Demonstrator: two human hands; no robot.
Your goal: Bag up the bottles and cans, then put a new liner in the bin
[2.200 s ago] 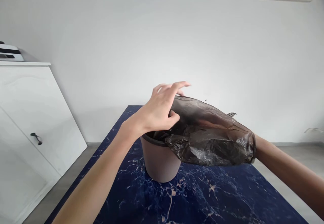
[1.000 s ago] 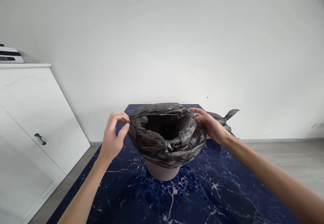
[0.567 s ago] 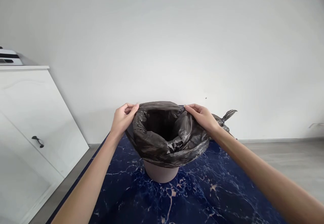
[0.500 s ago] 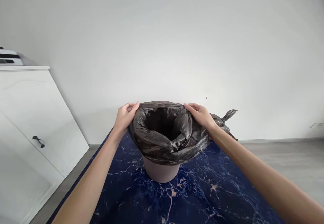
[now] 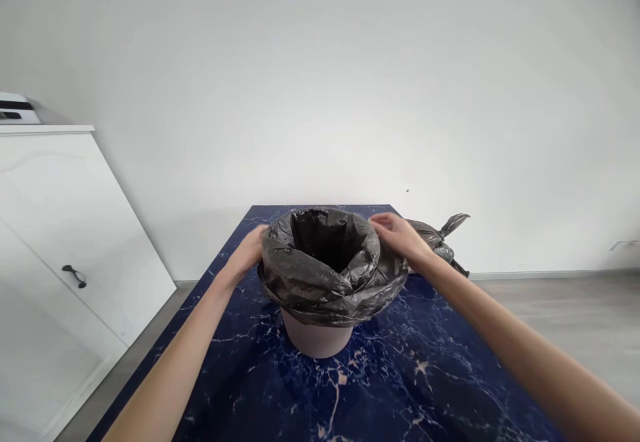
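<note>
A small pinkish bin [image 5: 317,337] stands on a dark blue marbled table [image 5: 400,375]. A black plastic bag [image 5: 330,275] lines it, its mouth open and folded down over the rim. My left hand [image 5: 249,252] grips the bag's edge on the left side of the rim, fingers partly hidden behind the plastic. My right hand [image 5: 397,235] grips the bag's edge on the right side, fingers curled over it.
A tied black bag [image 5: 443,239] lies at the table's far right corner by the white wall. A white cabinet [image 5: 55,229] with a dark handle stands to the left, a device on top of it. Grey floor shows on both sides.
The bag went from draped over my right arm to opened over the bin. In the last half second both hands have pulled its edge lower down the rim's sides.
</note>
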